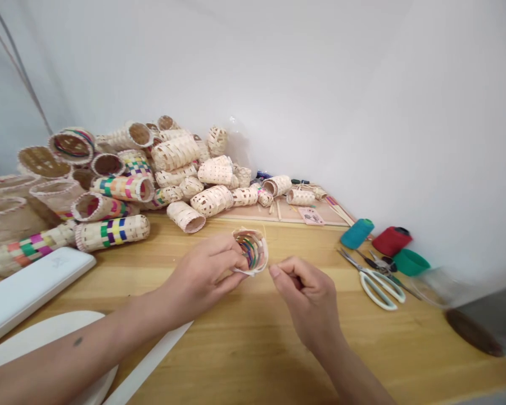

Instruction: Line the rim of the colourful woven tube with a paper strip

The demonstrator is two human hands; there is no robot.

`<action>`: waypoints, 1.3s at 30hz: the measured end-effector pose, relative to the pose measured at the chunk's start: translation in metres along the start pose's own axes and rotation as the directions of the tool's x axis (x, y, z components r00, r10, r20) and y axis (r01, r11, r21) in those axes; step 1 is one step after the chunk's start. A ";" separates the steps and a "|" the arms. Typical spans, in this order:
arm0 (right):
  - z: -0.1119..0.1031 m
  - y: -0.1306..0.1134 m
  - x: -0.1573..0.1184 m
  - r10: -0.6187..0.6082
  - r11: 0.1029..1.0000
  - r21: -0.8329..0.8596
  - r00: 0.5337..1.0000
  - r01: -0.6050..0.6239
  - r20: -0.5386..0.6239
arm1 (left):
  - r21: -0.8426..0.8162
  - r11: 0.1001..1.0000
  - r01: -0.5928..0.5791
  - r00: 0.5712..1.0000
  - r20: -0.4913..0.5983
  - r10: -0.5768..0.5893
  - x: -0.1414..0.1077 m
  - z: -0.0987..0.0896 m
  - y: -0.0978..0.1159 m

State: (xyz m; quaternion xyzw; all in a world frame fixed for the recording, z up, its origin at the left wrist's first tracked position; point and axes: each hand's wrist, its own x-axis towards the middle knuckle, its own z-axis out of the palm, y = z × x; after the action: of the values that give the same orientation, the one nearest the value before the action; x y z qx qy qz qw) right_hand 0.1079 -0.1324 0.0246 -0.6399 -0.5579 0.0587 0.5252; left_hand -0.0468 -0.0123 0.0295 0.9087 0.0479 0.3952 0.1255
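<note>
A small woven basket [260,253] with coloured strips inside is tilted so that its round mouth faces me. My left hand [213,264] grips its rim from the left, thumb below and fingers above. Just right of the rim is my right hand [307,287], thumb and forefinger pressed together in a pinch. Whatever lies in that pinch, perhaps a thin thread or needle, is too small to make out. Both hands are above the wooden table [244,349].
Many woven baskets [177,152] are heaped at the back left. Scissors [377,281], a blue thread spool [357,233], a red spool [391,241] and a green ring-shaped object [411,262] lie at right. A white box [37,287] and a white disc [63,326] are at left.
</note>
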 end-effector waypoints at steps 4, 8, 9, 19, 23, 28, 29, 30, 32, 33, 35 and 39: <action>-0.003 0.004 0.001 0.041 0.999 0.024 0.999 -0.041 -0.017 | 0.168 0.974 -0.151 0.985 -0.057 0.163 -0.005 0.002 -0.001; -0.002 0.006 -0.002 0.078 0.995 0.065 0.997 -0.077 -0.016 | 0.291 0.919 -0.267 0.955 -0.049 0.293 -0.009 0.002 -0.002; -0.002 0.006 -0.002 0.087 0.993 0.076 0.996 -0.086 -0.020 | 0.306 0.908 -0.285 0.950 -0.038 0.311 -0.010 0.001 -0.002; -0.002 0.007 -0.008 0.056 0.990 0.134 0.997 -0.048 -0.053 | 0.331 0.889 -0.315 0.944 0.014 0.329 -0.007 -0.006 0.005; -0.001 0.008 -0.010 -0.019 0.996 0.086 0.998 0.024 -0.063 | 0.277 0.924 -0.265 0.956 -0.052 0.290 -0.008 -0.002 0.003; 0.000 0.009 -0.010 -0.007 0.999 0.039 0.999 0.008 -0.039 | -0.017 0.997 -0.077 0.994 -0.076 0.075 -0.004 0.000 0.005; 0.000 0.009 -0.010 0.002 0.999 0.040 0.999 0.000 -0.036 | -0.078 0.996 -0.039 0.997 -0.069 0.034 -0.003 0.000 0.005; 0.000 0.008 -0.010 0.001 0.999 0.040 0.999 0.000 -0.032 | -0.133 0.991 -0.001 0.998 -0.062 -0.008 -0.002 0.000 0.006; 0.001 0.008 -0.011 -0.016 0.999 0.038 1.000 0.017 -0.021 | -0.222 0.972 0.076 0.995 -0.045 -0.088 0.001 0.000 0.006; 0.001 0.007 -0.011 -0.034 0.999 0.035 0.999 0.035 -0.016 | -0.258 0.960 0.111 0.992 -0.031 -0.123 0.001 0.000 0.006; 0.002 0.005 -0.012 -0.078 0.997 0.022 0.997 0.078 -0.012 | -0.314 0.934 0.170 0.984 -0.006 -0.181 0.002 0.001 0.005; 0.002 0.004 -0.010 -0.168 0.986 -0.017 0.986 0.168 -0.007 | -0.399 0.887 0.234 0.970 0.031 -0.242 0.001 0.004 0.003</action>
State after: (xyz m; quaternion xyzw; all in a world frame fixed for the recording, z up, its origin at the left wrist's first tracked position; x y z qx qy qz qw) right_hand 0.1056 -0.1379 0.0158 -0.5949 -0.6082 0.0069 0.5255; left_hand -0.0434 -0.0153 0.0284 0.8472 0.0783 0.3872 0.3552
